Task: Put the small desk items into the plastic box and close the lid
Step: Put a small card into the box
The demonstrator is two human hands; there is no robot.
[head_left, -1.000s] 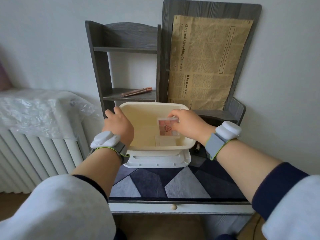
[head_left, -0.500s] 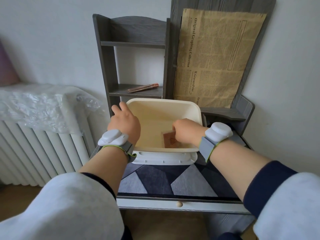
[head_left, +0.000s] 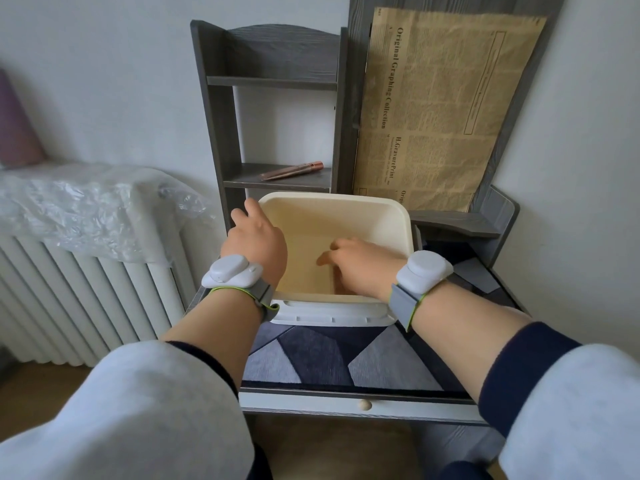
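Note:
The cream plastic box (head_left: 398, 216) stands open on the desk, on top of its white lid (head_left: 329, 315), whose front edge sticks out below it. My left hand (head_left: 258, 245) grips the box's left wall, fingers stretched along the outside. My right hand (head_left: 360, 265) reaches down to the box floor near the front right corner. Its fingers curl over a small clear case with a reddish card. Only a brown sliver of the case (head_left: 336, 285) shows beside the palm. A copper-coloured pen (head_left: 292, 169) lies on the lower shelf behind the box.
A grey shelf unit (head_left: 270, 84) rises behind the box, with a brown newspaper-print sheet (head_left: 440, 109) leaning to its right. A patterned grey mat (head_left: 346, 358) covers the desk front. A radiator under crinkled plastic (head_left: 79, 237) stands to the left.
My right hand has lowered the small case from above the rim down to the box floor, and the case is now almost hidden. My left hand stayed on the left wall.

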